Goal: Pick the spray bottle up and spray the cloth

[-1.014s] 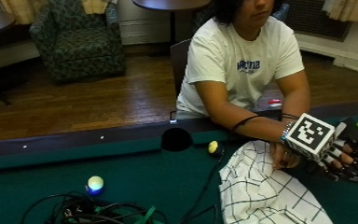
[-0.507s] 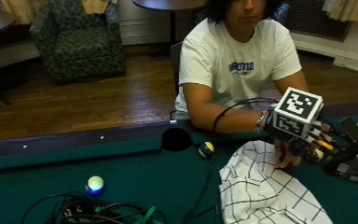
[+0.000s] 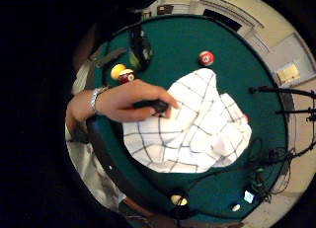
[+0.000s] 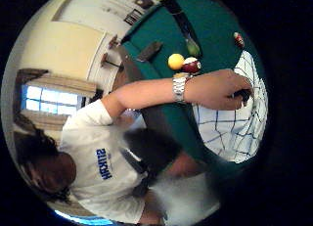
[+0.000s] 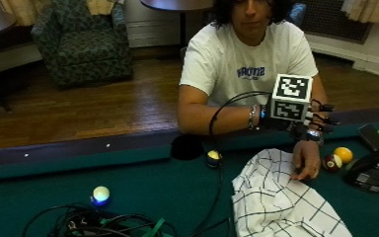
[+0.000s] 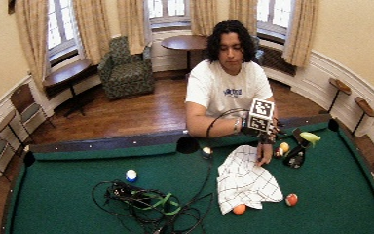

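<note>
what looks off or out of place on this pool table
The spray bottle lies tipped on its side on the felt, not standing. The checked cloth is rumpled, not spread flat. A tangle of cables sprawls across the table too. Nothing looks spilled or broken.

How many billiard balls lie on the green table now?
6 balls: two beside the spray bottle, one by the rail pocket, one near the cables, two at the edge of the cloth. The cloth may hide more.

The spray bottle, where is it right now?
In the outside view, the spray bottle lies on the green felt at the far right, beside the yellow ball, untouched.
</note>
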Available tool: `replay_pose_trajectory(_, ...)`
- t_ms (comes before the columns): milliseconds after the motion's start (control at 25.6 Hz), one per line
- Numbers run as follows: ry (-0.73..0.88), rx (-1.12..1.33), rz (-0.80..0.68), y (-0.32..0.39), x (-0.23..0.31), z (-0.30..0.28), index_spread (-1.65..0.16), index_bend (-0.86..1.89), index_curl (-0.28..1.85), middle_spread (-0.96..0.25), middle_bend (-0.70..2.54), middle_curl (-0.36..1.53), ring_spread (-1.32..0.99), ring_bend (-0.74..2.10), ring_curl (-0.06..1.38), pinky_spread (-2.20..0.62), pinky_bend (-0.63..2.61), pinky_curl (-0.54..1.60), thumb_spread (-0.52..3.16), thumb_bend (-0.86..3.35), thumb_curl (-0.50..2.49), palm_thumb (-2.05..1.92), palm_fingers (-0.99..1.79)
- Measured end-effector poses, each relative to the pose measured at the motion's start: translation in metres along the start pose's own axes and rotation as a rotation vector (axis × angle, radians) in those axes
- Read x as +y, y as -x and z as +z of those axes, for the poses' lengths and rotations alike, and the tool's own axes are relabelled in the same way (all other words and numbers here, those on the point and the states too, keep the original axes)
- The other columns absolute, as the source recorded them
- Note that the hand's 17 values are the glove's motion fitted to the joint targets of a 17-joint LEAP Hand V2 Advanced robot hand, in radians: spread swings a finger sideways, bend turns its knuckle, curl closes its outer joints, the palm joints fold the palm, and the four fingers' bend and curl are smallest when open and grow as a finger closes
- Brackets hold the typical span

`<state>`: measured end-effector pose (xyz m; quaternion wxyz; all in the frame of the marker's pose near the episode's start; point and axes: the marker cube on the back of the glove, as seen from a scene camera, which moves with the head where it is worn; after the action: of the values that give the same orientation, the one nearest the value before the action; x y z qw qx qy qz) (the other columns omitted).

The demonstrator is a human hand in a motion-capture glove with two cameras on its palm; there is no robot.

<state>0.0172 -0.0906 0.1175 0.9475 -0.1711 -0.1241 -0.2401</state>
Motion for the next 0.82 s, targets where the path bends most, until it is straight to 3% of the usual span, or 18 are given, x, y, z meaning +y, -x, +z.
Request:
replay_pose_trajectory(234,0.056,0.07,-0.041,0.001,0.03,-0.007,-0.47,0.12,0.24,-0.11,0.19,0.33,-0.05,0.3,0.3,0.24,0.42,0.37,0.9,-0.04,0.34,0.22,0.15)
replay_pose_trajectory(819,0.133,0.216,0.06,-0.009,0.059,-0.045,-0.47,0.14,0.23,-0.11,0.19,0.32,-0.06,0.33,0.31,0.24,0.42,0.37,0.9,-0.04,0.33,0.19,0.14)
